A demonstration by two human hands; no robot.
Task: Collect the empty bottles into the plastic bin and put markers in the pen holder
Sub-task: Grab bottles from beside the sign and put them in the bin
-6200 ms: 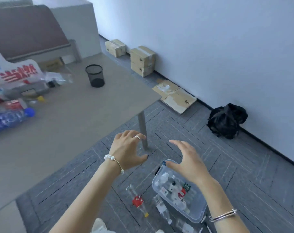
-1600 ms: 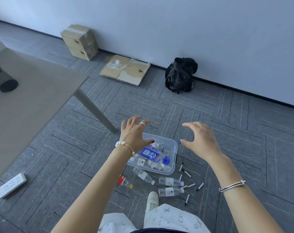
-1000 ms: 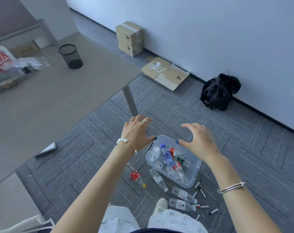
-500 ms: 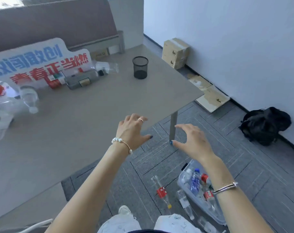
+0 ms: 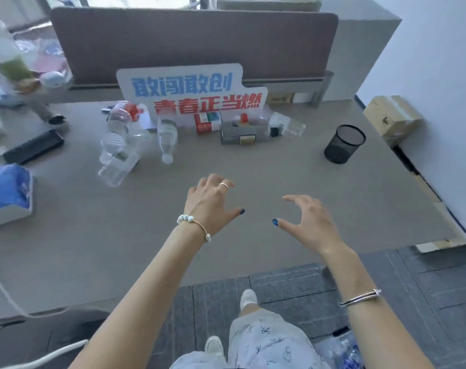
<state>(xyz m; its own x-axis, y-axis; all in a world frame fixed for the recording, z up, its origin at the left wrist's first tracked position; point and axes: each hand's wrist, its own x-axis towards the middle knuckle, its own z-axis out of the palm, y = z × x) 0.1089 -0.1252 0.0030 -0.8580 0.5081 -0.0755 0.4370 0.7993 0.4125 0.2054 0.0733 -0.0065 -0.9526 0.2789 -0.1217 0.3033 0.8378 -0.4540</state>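
My left hand and my right hand hover over the middle of the beige desk, fingers spread, both holding nothing. Several clear empty bottles lie at the back of the desk: one large bottle, one with a white cap and one with a red cap. A black mesh pen holder stands at the desk's right side, well beyond my right hand. Only a blurred corner of the plastic bin with bottles shows on the floor at the bottom right.
A white sign with blue and red characters stands at the desk's back, small boxes in front of it. A black flat device and a blue tissue pack lie at left. A cardboard box sits right.
The view has swung from the floor and bin up to the desk. Both empty hands are now over the desk's middle, the bottles and sign straight ahead.
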